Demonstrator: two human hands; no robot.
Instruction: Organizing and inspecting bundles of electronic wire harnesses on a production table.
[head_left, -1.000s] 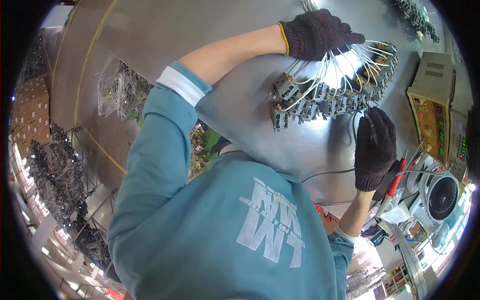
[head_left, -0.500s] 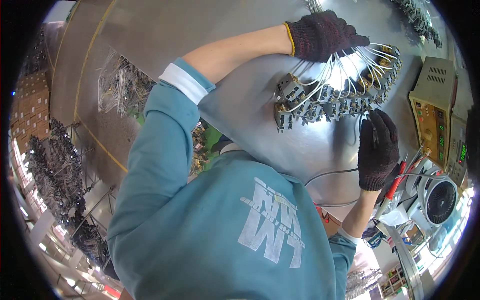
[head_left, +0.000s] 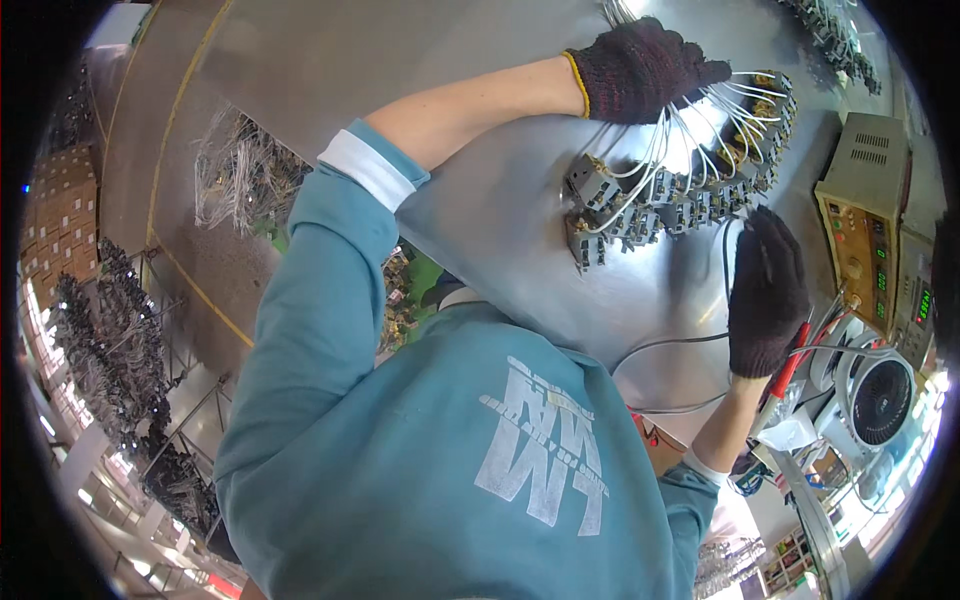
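Observation:
My left hand (head_left: 645, 72), in a dark knitted glove with a yellow cuff, is closed on a bundle of white wires (head_left: 655, 150). The wires fan out to a curved row of small grey block-shaped electrical parts (head_left: 680, 213) with brass-coloured bits, lying on the metal tabletop. My right hand (head_left: 768, 285), gloved in the same dark knit, is at the near right side of that row. Its fingers are bent together, and what they hold is hidden. A thin dark cable (head_left: 727, 255) runs up beside it toward the fingertips.
A beige bench instrument (head_left: 862, 215) with lit green digits stands at the right. Nearer are a red-handled tool (head_left: 790, 370) and a small fan (head_left: 880, 403). More wired parts lie at the far right (head_left: 835, 45) and left (head_left: 245, 170). Cartons (head_left: 62, 210) are stacked far left.
My right hand has shifted slightly right and away from the row, showing more of the cable. The row's left end has slid a little right; my left hand keeps its hold.

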